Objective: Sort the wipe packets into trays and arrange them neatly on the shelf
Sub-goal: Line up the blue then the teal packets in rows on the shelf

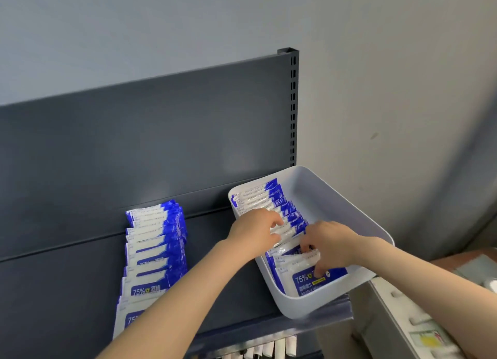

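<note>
Blue-and-white wipe packets point(269, 197) stand on edge in a row inside a white tray point(349, 200), set askew at the right end of a dark shelf point(231, 278). The left hand point(255, 232) curls its fingers over mid-row packets. The right hand point(330, 245) pinches those nearest the front (one reads "75%"). A loose row point(153, 251) lies near the shelf's left.

This looks like a shop. A dark metal display shelf point(53, 291) with a slotted upright post point(293, 103) stands against a plain wall point(376, 62), and many identical wipe packets point(153, 251) are lined on it like stock.
</note>
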